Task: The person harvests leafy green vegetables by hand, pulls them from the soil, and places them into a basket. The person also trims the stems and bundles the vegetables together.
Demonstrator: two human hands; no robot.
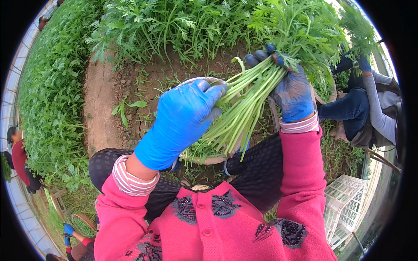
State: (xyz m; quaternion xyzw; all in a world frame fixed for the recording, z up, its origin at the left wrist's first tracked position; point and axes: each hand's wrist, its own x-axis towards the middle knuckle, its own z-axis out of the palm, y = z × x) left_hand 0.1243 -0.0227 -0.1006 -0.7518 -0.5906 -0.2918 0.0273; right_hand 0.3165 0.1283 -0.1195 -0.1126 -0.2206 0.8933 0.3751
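My right hand (292, 89), in a soiled blue glove, is closed round a large bunch of leafy green stems (251, 101). The leaves fan out to the upper right and the cut ends point down to the lower left. My left hand (189, 114), in a blue glove, is at the left side of the bunch, its thumb and fingers pinched on a few stems there. Beneath both hands, between my knees, stands a round basin (209, 160) with loose greens in it, partly hidden by the hands and the bunch.
Tall leafy plants (183, 26) grow ahead and along the left, beside bare cracked soil (101, 107). A co-worker in jeans (346, 107) sits close on the right, holding greens. White plastic crates (346, 202) stand at the lower right. Other people are at the far left and lower left.
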